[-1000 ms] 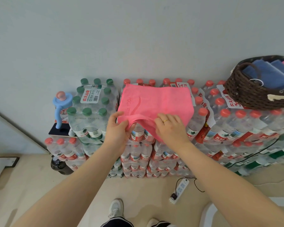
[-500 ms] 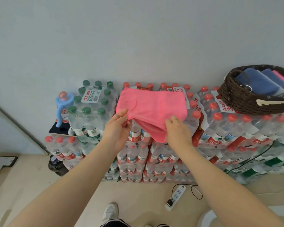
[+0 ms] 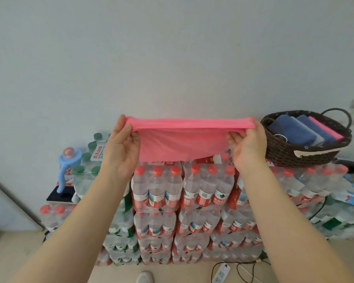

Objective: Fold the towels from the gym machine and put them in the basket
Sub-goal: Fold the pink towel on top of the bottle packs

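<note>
A pink towel (image 3: 182, 144) is held up in the air above the stacked water bottles, folded double and stretched level. My left hand (image 3: 122, 147) grips its left end and my right hand (image 3: 248, 146) grips its right end, thumbs over the top fold. A dark woven basket (image 3: 300, 153) stands at the right on top of the bottle packs. Inside it lie folded blue towels (image 3: 296, 129) and one folded pink towel (image 3: 325, 127).
Shrink-wrapped packs of water bottles (image 3: 182, 201) are stacked against a pale wall. A blue pump handle (image 3: 66, 164) stands at the left. A white power strip (image 3: 221, 272) and black cable lie on the floor. My shoe (image 3: 144, 277) shows below.
The pink towel lay on the bottle packs with both hands at its near edge. Both hands have lifted it off the bottles, moved apart and stretched it out in the air.
</note>
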The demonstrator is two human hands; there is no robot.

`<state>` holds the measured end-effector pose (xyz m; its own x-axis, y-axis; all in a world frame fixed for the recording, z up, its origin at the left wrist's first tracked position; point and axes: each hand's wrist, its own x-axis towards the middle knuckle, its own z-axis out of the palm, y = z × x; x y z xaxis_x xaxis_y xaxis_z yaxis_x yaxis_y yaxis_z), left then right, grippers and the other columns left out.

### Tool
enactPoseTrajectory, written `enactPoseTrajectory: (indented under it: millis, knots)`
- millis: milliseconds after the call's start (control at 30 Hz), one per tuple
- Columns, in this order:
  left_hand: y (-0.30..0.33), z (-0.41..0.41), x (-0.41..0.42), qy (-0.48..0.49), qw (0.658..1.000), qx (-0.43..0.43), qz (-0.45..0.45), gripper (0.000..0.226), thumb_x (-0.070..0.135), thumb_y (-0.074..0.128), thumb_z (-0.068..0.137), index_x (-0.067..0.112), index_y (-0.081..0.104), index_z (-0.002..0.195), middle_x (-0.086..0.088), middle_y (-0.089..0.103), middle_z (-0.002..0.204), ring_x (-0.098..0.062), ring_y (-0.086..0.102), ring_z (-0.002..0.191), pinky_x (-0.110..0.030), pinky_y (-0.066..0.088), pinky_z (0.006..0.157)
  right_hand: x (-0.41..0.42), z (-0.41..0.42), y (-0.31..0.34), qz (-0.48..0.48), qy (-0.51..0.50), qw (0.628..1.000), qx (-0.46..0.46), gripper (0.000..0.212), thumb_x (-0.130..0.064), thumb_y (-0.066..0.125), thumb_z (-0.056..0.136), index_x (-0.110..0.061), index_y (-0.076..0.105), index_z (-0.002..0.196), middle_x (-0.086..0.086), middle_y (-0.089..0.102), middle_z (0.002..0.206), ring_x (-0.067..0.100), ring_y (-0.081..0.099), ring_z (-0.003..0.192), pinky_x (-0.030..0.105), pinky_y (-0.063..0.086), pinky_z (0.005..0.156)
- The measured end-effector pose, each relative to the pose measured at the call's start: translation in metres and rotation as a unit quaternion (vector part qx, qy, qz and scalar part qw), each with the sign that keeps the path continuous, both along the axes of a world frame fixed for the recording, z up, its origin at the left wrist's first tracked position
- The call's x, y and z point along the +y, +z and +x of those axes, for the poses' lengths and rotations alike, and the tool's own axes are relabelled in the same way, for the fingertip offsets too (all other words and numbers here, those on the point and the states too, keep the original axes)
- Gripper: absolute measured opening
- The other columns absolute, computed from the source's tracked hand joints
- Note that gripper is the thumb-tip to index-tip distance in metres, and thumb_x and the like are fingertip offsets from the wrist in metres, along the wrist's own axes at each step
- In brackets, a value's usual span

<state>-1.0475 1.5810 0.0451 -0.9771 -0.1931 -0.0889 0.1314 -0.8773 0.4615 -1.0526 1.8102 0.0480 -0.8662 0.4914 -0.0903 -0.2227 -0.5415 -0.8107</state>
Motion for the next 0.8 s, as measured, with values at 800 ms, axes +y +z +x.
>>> enactPoseTrajectory:
  millis: [800]
  knots:
    - [-0.003, -0.116, -0.014, -0.002, 0.89, -0.091, -0.446, 0.035, -0.008, 0.036, 0.086, 0.01, 0.061, 0.07, -0.006, 0.056, 0.073, -0.006, 0.049, 0.051, -0.011, 0.04, 0.043, 0.032, -0.09, -0.008, 0.36, -0.05, 0.923, -0.127, 0.034, -0.001, 0.037, 0.089, -0.016, 0.049, 0.117, 0.004, 0.05, 0.068, 0.014, 0.041, 0.046, 0.027, 0.032, 0.042]
